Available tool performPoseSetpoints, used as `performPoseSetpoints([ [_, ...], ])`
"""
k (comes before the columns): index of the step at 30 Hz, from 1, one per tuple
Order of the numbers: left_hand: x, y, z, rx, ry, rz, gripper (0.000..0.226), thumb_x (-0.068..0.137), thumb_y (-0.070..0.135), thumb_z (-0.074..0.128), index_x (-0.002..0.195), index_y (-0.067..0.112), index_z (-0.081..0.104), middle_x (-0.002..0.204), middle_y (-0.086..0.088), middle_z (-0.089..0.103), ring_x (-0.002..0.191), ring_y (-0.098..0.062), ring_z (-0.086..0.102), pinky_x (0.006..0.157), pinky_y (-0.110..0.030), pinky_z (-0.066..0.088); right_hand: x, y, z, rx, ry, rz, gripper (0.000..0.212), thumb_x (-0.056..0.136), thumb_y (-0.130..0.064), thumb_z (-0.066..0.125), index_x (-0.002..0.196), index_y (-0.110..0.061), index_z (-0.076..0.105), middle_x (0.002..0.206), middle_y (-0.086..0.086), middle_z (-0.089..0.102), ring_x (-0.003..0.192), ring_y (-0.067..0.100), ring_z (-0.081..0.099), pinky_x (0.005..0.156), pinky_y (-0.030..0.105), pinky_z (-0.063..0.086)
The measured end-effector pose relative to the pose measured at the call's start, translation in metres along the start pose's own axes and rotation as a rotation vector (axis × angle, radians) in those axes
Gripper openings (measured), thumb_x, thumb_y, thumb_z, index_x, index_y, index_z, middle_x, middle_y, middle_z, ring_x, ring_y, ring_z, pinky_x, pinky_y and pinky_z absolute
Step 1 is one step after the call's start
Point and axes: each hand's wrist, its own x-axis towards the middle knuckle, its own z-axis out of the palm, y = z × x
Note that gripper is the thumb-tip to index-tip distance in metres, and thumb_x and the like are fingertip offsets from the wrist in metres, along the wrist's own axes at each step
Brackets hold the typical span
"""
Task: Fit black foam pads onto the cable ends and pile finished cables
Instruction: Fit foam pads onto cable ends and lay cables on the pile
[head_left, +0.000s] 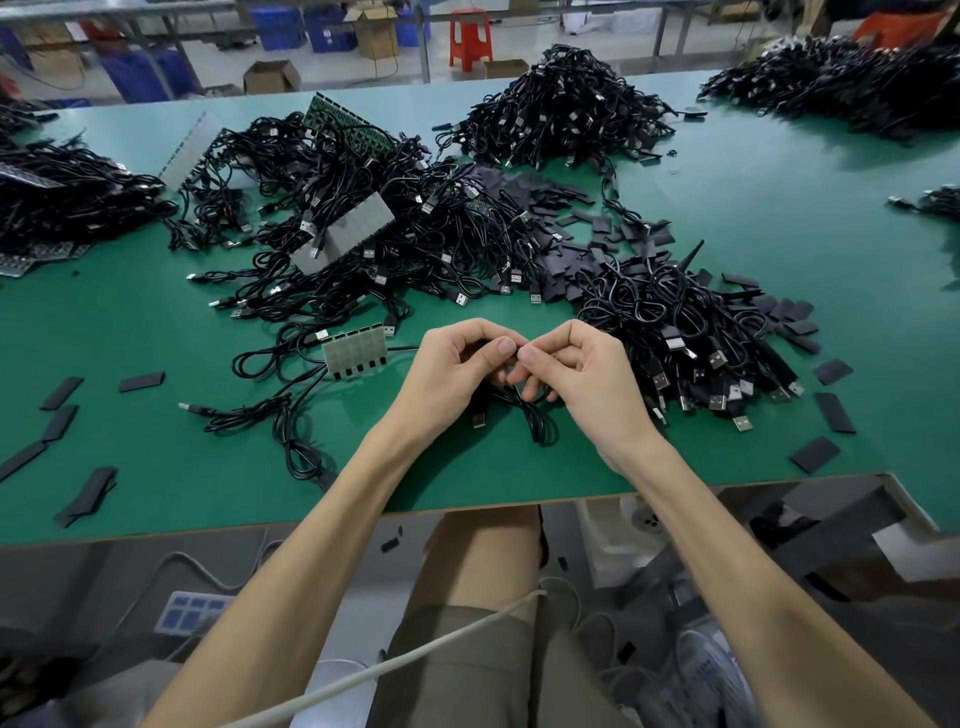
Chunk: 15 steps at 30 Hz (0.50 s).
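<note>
Just left of the heap of black USB cables (675, 332), the left hand (457, 364) and right hand (576, 369) meet thumb to thumb. Both pinch one thin black coiled cable (537, 423) with curled fingers. Its loops and silver-tipped plug (477, 420) hang below the grip, beneath the palms.

Counts: one table (753, 234), six cable heaps, two hands.
The left hand (448, 375) and right hand (584, 375) share one cable (537, 418). There are six heaps (563, 106): far left, centre, back, back right, right edge and near right. At least five loose pads (141, 382) lie near left and three near right; the rest are too many to count. One red stool (470, 39).
</note>
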Motion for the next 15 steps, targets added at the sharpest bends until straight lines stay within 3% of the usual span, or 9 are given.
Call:
performPoseSetpoints([
  [10,-0.0015,-0.0046,-0.0015,-0.029,0.0,0.015,0.013,0.099,0.008,0.063,0.104,0.01,0.075,0.094,-0.011,0.075,0.081,-0.012,0.065,0.074,-0.02,0.053,-0.0002,0.0021,0.0017,0.058,0.017,0.002,0.009,0.105,-0.018,0.057,0.102,-0.009,0.054,0.083,0.006,0.078,0.061,0.016,0.066,0.057,0.02,0.046],
  [15,-0.0014,-0.0045,-0.0006,-0.072,-0.007,0.003,0.012,0.098,0.008,0.065,0.104,0.009,0.075,0.087,-0.005,0.074,0.078,-0.013,0.064,0.074,-0.021,0.053,0.0003,0.0017,0.0016,0.041,0.019,-0.012,0.008,0.103,-0.016,0.06,0.106,-0.013,0.054,0.082,0.004,0.078,0.06,0.014,0.066,0.056,0.019,0.046],
])
